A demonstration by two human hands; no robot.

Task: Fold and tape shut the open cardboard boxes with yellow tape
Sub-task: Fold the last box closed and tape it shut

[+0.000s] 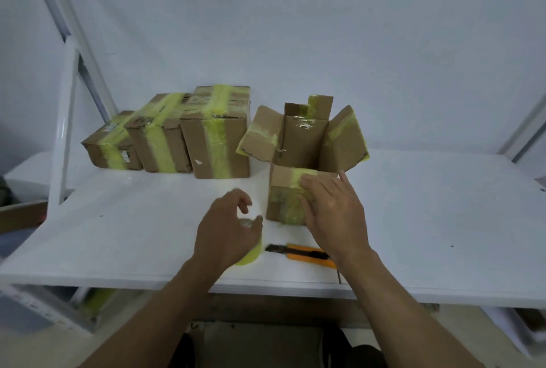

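- The open cardboard box (304, 143) stands mid-table with its flaps up. The right hand (334, 214) lies flat on its front wall with straight fingers and hides part of it.
- The left hand (227, 231) curls over the yellow tape roll (252, 252) and hides most of it; I cannot tell if it grips.
- The right wrist covers the rear end of the orange utility knife (298, 251).
- Three taped boxes (215, 137) sit to the left.

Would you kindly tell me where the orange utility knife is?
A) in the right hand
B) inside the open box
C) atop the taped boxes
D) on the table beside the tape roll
D: the utility knife lies flat on the table, just right of the tape roll.
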